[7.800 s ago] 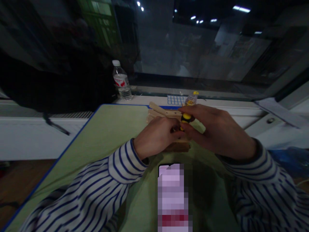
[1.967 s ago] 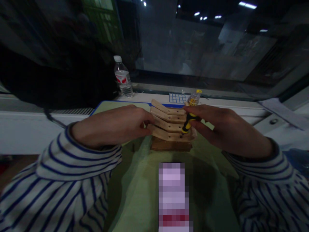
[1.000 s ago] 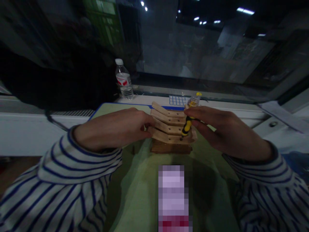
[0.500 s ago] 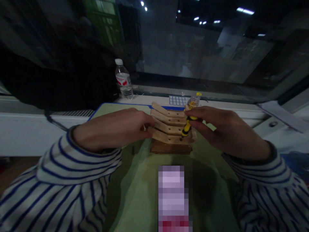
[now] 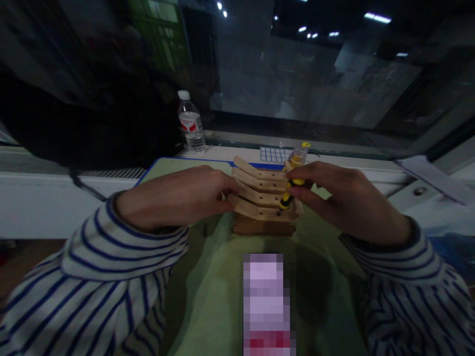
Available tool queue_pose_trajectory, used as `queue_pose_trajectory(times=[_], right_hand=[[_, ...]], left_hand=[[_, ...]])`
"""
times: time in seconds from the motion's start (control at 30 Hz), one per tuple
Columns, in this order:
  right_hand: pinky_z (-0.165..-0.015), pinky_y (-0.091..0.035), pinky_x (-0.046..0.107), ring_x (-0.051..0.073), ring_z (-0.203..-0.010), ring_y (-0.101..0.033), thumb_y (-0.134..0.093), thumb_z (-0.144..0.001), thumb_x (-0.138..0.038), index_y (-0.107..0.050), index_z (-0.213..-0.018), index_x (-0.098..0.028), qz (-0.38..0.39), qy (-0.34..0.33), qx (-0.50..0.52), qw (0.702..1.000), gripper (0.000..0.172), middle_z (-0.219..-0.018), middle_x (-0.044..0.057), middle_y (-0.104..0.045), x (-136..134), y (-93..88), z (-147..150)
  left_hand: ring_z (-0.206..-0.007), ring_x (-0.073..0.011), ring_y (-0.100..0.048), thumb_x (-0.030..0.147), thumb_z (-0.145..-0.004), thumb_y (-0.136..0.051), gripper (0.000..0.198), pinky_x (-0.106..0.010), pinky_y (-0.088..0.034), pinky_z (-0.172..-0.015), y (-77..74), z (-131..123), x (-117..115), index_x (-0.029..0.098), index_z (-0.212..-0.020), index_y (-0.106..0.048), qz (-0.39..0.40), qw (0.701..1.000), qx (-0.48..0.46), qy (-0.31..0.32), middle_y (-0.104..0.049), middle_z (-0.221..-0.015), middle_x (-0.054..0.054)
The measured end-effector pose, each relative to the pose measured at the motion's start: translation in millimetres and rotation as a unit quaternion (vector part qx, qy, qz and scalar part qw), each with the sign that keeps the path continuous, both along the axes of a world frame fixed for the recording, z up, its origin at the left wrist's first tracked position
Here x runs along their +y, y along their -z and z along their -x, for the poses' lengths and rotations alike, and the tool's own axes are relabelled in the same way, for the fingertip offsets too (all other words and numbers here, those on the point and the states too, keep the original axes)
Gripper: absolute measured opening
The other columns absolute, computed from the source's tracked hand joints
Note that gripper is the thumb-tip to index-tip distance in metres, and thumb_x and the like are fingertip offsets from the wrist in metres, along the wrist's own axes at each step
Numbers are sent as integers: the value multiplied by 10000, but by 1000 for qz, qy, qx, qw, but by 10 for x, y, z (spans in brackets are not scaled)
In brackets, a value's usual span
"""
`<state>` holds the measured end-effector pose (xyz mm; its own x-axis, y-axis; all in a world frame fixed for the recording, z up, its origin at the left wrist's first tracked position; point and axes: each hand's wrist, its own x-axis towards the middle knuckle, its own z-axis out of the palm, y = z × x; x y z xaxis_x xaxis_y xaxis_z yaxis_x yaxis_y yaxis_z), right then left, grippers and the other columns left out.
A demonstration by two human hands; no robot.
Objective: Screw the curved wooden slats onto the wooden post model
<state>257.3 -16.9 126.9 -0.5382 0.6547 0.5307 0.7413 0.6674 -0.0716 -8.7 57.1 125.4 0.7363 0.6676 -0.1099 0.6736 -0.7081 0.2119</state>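
A wooden rack (image 5: 267,200) of angled slats with dark holes rests on a brown wooden block on the green-covered table. My left hand (image 5: 185,195) pinches the left end of the nearest slats between thumb and fingers. Between the thumb and fingers of my right hand (image 5: 334,195) is a yellow and black screwdriver (image 5: 288,196). It leans with its lower end over the right hole of the nearest slat; whether the tip sits in a screw there I cannot tell.
A water bottle (image 5: 192,123) stands on the white sill behind the table, left of the rack. Behind the rack are a blue-gridded sheet (image 5: 273,154) and a clear container with yellow parts (image 5: 299,153). A pixelated patch covers the near middle of the view.
My right fingers have shifted slightly on the screwdriver, the thumb lying a little differently along it. My left hand and the rack look almost the same.
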Motion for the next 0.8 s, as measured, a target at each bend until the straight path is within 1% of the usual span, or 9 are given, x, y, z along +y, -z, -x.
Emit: queue_pose_trajectory(times=[0.13,0.23,0.3,0.43,0.57,0.8], right_hand=[[-907,-539,311,174,-1062,-657,-564,-913,-229,-578,-1261,-183,15,-2,-18,1000,352,-1196,38,-688,-9,-10,-13],[-959,-521,306,161,-1112,-636,-540,-915,-188,-538,-1318,-201,7,-15,-23,1000,403,-1257,28,-661,-9,-9,-13],[-961,-525,316,163,-1113,-637,-529,-918,-179,-523,-1337,-211,3,-15,-21,1000,420,-1264,25,-658,-4,-2,-13],[-941,-544,348,187,-1079,-656,-539,-906,-173,-554,-1303,-185,11,-1,-25,1000,397,-1237,41,-673,4,20,-18],[-923,-554,361,197,-1054,-666,-561,-898,-189,-571,-1282,-187,8,10,-26,1000,384,-1223,44,-681,0,30,-20],[-900,-559,366,203,-1047,-668,-558,-917,-243,-592,-1244,-168,6,16,-26,999,337,-1186,57,-697,12,17,-17]], left_hand=[[-785,-177,-679,350,-872,-528,325,-251,-454,-714,48,11,27,326,-1155,-685,-10,1000,-13,1,-753,-990,0],[-785,-177,-681,345,-867,-542,319,-254,-459,-724,76,22,42,329,-1150,-688,-12,1000,-28,3,-755,-974,0],[-784,-177,-683,341,-864,-550,310,-254,-460,-722,78,26,43,329,-1140,-692,-11,999,-34,5,-756,-968,1],[-773,-177,-683,342,-859,-562,272,-254,-462,-718,52,24,27,319,-1083,-715,-10,999,-39,6,-758,-946,0],[-761,-178,-683,342,-861,-553,279,-256,-465,-711,27,20,13,316,-1086,-715,1,1000,-30,1,-758,-948,-2],[-788,-182,-686,369,-854,-551,324,-259,-466,-732,87,21,51,317,-1137,-700,-10,1000,-27,-8,-756,-977,-6]])
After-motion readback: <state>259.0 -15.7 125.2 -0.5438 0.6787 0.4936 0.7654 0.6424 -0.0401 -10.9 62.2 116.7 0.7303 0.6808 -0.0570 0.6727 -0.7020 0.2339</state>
